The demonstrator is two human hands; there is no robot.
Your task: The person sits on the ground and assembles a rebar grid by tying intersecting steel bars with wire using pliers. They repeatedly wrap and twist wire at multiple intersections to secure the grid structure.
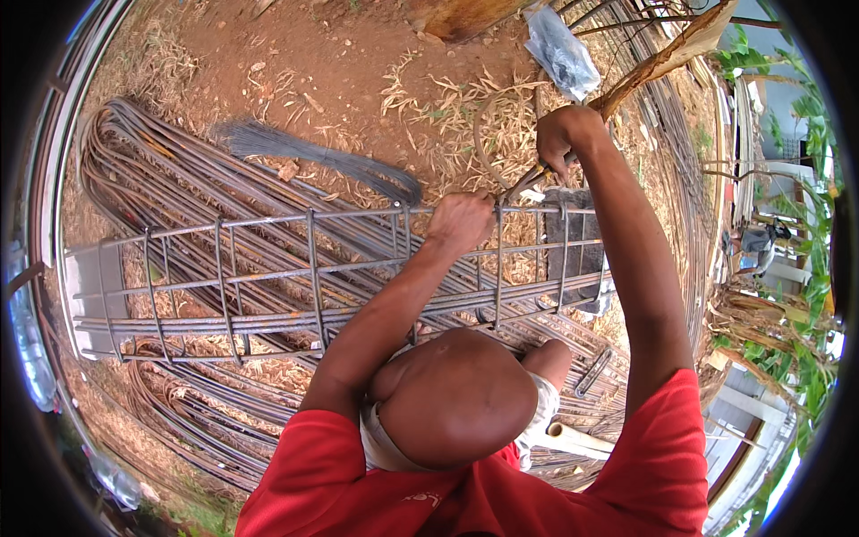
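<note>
A long rebar cage [313, 268] of bars and square stirrups lies across in front of me. My left hand [463, 222] is closed around its far top bar, beside a stirrup. My right hand [568, 139] is raised a little beyond the cage and grips the handles of metal pincers [530, 182]. The pincers' jaws point toward the bar and stirrup just right of my left hand; whether they bite on wire is too small to tell. A bundle of thin tie wire [331, 163] lies on the ground behind the cage.
Bent steel bars [152, 161] lie stacked beneath and beyond the cage. A grey block [573, 237] is under its right end, a pale block [94, 295] under its left. A plastic bag [562, 54] and a wooden log [667, 58] lie at the far right. My bent knee [461, 398] is close to the cage.
</note>
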